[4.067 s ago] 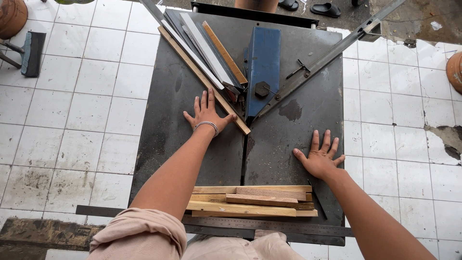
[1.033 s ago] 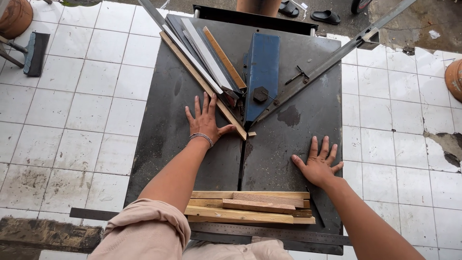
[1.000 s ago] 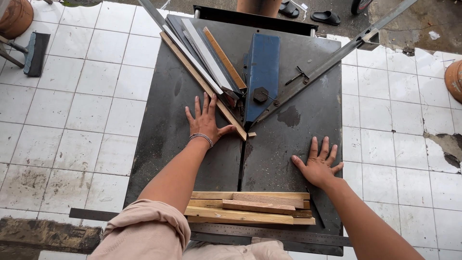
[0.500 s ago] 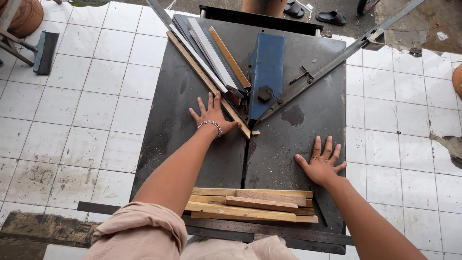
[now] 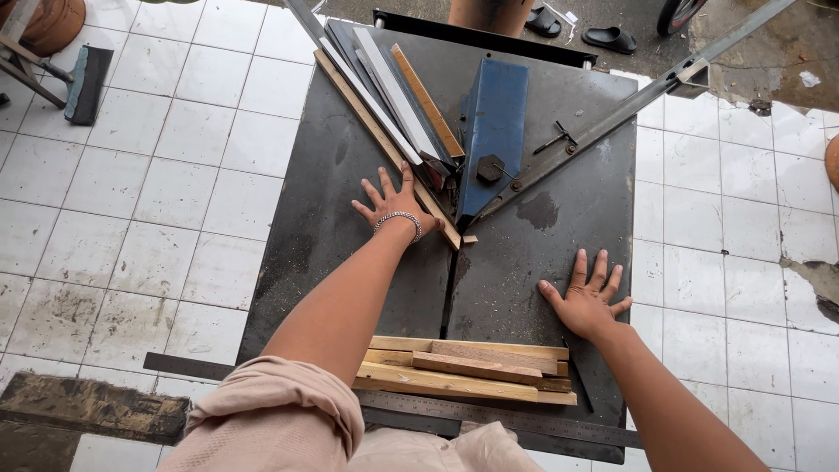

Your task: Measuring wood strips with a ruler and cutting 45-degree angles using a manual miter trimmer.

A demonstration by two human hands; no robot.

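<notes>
The person leans over a dark grey metal bench (image 5: 332,236) that stands on a white tiled floor (image 5: 131,175). The left hand (image 5: 395,203) lies flat with its fingers spread wide, so its grip is open and it clamps nothing. Its fingertips press on a long pale wooden strip (image 5: 384,144) that runs at a slant up to the far left corner, likely to hold the strip snug against the stack of flat metal and wooden bars (image 5: 406,100) right beside it. A silver bead bracelet (image 5: 398,220) sits on that wrist. The right hand (image 5: 587,293) is also flat and open, holding nothing, and rests on bare metal on the right side of the bench, it seems to steady the body. Between the hands, a blue metal plate (image 5: 496,131) points down to a narrow slot in the bench, and a long grey metal arm (image 5: 629,100) slants off to the far right. Near the person's body lies a small pile of short cut wooden pieces (image 5: 472,371), well apart from the strip, and a long steel ruler (image 5: 489,415) lies along the near edge.
</notes>
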